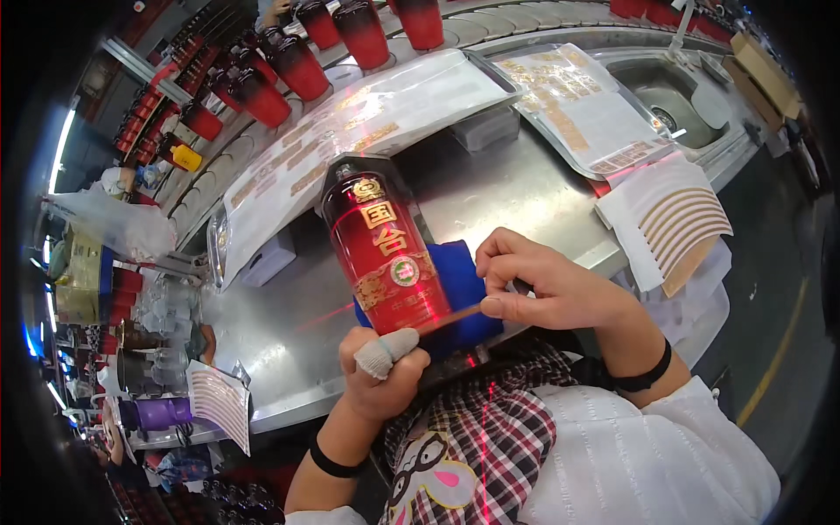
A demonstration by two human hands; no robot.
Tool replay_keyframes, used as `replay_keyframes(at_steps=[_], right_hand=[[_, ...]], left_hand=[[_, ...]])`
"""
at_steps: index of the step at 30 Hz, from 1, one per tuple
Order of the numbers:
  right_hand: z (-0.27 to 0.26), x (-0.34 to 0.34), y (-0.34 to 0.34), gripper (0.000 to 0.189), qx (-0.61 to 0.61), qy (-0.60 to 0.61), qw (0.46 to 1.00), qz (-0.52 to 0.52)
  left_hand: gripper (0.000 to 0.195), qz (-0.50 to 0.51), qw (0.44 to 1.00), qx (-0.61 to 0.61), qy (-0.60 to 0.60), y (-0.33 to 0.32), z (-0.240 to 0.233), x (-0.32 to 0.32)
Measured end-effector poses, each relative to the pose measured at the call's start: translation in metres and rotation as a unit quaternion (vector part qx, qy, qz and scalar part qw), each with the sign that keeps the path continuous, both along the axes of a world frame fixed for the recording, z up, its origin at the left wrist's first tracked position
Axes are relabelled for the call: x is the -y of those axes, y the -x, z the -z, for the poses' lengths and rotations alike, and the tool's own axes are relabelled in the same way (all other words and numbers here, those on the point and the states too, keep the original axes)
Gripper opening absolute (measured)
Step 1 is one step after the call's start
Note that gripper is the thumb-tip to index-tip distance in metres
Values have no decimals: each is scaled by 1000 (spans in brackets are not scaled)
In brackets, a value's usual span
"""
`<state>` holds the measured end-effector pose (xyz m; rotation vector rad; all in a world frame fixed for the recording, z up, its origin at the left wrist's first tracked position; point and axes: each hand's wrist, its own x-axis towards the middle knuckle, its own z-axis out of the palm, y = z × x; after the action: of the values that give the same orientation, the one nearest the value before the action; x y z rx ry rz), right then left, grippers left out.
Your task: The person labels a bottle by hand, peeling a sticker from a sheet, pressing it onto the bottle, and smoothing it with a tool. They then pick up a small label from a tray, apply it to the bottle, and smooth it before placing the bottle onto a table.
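Note:
A red-and-black glass bottle (387, 256) with gold decoration and writing leans in a dark angled holder (410, 187), its base towards me. Blue cloth (459, 269) lies under its lower part. A narrow brownish-gold strip (453, 319) stretches across the bottle near its base. My left hand (384, 374) wears a knitted cover on its thumb, which presses the strip's left end at the bottle's lower edge; the other fingers are curled. Thumb and fingertips of my right hand (545, 285) pinch the strip's right end, beside the blue cloth. A red laser line runs down the bottle.
Behind the holder, a paper-lined tray (453, 85) carries gold labels; another label tray (590, 111) stands beside a sink (669, 92). Curved strips on a backing sheet (686, 226) overhang the right edge. Several red-and-black bottles (361, 33) stand on the conveyor (499, 26). Another person's arm (207, 344) shows at left.

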<state>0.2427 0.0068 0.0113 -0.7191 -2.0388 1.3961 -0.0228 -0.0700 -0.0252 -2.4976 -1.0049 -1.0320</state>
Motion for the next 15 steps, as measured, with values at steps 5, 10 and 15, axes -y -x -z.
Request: replay_keyframes(at_steps=[5,10,15], right_hand=[[6,-1,0,22,23,-8,1000,8],[4,-1,2,22,25,-4,1000,16],[9,-1,0,21,21,-19,999,18]], left_hand=[[19,10,999,-21,-46,-14,-5,-9],[19,25,999,-5,-23,-5,0,-3],[19,-10,999,-10,-39,-16,-4,-5]])
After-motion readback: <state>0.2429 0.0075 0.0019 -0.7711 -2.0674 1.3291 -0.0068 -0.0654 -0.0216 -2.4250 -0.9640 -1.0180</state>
